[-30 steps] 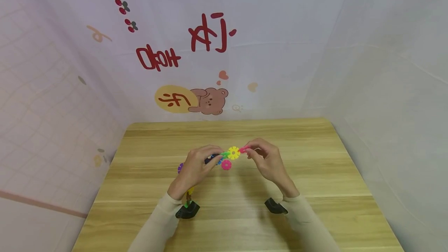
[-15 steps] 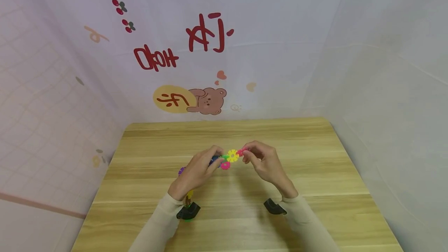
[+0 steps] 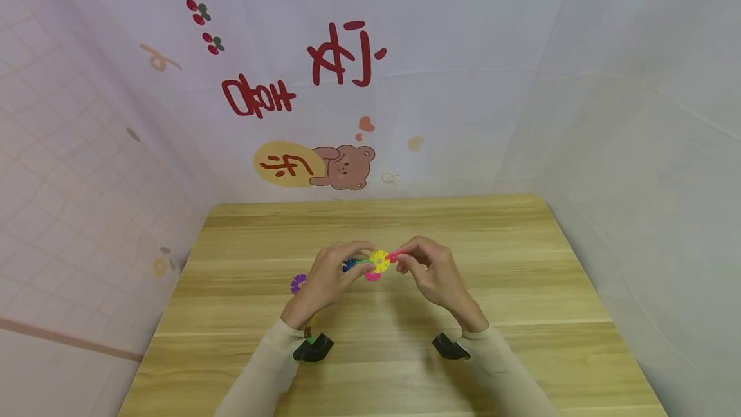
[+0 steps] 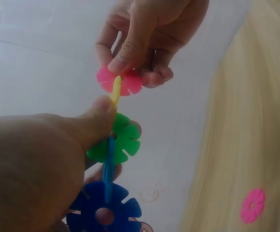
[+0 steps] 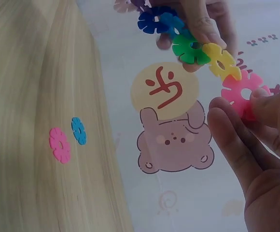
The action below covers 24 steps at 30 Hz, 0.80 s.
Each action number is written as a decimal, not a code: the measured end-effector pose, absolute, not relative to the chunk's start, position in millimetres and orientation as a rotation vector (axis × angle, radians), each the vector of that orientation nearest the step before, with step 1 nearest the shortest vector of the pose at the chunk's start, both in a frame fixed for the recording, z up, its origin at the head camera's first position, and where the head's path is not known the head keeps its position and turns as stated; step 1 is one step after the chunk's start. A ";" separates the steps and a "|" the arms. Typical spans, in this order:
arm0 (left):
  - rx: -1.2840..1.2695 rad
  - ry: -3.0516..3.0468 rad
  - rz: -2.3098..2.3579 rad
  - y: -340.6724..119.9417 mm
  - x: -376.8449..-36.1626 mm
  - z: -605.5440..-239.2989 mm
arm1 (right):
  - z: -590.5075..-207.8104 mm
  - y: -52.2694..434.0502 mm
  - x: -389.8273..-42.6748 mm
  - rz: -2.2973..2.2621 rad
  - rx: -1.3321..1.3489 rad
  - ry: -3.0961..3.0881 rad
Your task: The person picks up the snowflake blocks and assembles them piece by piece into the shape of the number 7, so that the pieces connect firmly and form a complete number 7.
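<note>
Head view: above the tabletop (image 3: pixel 405 352), the left hand (image 3: pixel 324 282) grips a chain of snowflake discs (image 3: pixel 370 264) running sideways toward the right hand (image 3: pixel 431 272).

Left wrist view: the right hand pinches the pink disc (image 4: pixel 119 80), slotted edge-on to the yellow disc (image 4: pixel 115 90).

Right wrist view: the pink disc sits at the chain's right end, beyond the green disc (image 5: pixel 190 48).

The chain of discs (image 3: pixel 370 264) hangs above the worktop (image 3: pixel 521 288) centre, left hand (image 3: pixel 324 278) at its 9 o'clock end, right hand (image 3: pixel 431 272) at 3 o'clock. A loose disc (image 3: pixel 298 284) lies at 9 o'clock of the left hand.
</note>
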State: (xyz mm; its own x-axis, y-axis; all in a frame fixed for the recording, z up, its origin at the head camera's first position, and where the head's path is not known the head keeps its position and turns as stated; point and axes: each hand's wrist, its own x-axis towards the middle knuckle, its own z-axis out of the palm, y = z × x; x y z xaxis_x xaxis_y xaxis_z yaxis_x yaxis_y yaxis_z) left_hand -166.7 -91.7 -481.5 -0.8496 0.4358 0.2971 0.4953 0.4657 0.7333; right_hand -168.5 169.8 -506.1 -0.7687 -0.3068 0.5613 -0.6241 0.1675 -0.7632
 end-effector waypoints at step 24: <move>-0.650 -2.727 -1.402 -85.4 -162.0 -473.0 | -507.2 156.9 -169.2 1.297 0.989 -2.104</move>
State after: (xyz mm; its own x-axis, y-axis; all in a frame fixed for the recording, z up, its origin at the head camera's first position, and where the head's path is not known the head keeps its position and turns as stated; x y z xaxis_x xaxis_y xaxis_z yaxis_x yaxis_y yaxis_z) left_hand -162.0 -85.4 -473.0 -0.9138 0.3579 0.1919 0.3643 0.5138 0.7767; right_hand -169.2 156.9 -507.2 -0.6266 -0.3295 0.7063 -0.7790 0.2915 -0.5551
